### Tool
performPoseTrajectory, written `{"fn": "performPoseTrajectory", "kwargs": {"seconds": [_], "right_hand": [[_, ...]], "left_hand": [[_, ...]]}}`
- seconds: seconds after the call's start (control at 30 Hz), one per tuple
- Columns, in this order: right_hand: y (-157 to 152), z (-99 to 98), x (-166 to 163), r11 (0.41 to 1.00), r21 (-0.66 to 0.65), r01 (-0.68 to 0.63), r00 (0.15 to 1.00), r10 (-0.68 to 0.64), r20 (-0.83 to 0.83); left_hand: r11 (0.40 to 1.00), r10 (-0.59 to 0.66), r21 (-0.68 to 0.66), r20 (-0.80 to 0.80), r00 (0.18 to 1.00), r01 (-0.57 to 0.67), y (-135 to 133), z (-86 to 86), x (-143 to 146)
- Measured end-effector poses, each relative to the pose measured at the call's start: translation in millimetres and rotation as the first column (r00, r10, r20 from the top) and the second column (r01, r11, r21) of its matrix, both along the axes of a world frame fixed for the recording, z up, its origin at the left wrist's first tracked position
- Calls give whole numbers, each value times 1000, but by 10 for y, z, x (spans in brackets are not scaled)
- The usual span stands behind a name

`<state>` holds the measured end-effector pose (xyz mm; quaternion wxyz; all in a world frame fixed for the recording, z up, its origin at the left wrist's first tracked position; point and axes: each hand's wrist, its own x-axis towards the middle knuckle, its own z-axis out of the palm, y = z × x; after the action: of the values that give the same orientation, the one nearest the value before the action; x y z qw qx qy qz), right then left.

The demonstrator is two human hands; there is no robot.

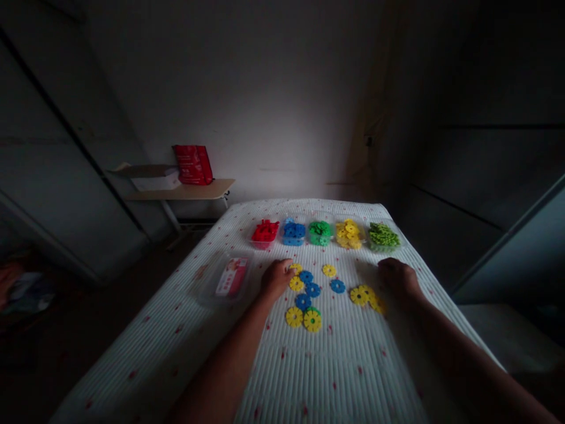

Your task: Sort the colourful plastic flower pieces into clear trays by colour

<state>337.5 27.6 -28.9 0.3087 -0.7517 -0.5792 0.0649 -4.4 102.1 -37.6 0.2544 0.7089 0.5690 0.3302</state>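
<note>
The loose discs (313, 289) lie on the bench (335, 365) between the hands. The left hand (276, 280) is nearer the main cluster, fingers half curled, tips touching a yellow disc (295, 269) just to their right. The right hand (397, 278) rests knuckles-up beside a yellow pair (359, 295) on its left, fingers folded under. I cannot tell whether either hand grips anything.

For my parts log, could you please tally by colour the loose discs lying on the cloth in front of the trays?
Yellow discs: 7
Blue discs: 4
Green discs: 1, mostly hidden behind a yellow one
Total: 12 in view; any under the hands cannot be told.
</note>
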Motion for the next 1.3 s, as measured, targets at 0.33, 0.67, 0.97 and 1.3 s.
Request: {"fn": "performPoseTrajectory", "kwargs": {"seconds": [0.33,0.67,0.97,1.3], "right_hand": [[30,-61,-48,1000,-14,-24,999,24,44],[47,-126,-34,999,30,-39,998,38,54],[44,-102,-62,999,10,-36,994,35,106],[58,-133,-97,1000,-5,-7,975,8,224]], "left_hand": [[993,91,-79,102,991,-83,28,-25,-22],[829,-243,-352,473,847,435,-65,150,-307],[879,-241,-345,274,931,329,-71,39,-140],[873,-208,-318,444,872,370,-138,271,-230]]}}
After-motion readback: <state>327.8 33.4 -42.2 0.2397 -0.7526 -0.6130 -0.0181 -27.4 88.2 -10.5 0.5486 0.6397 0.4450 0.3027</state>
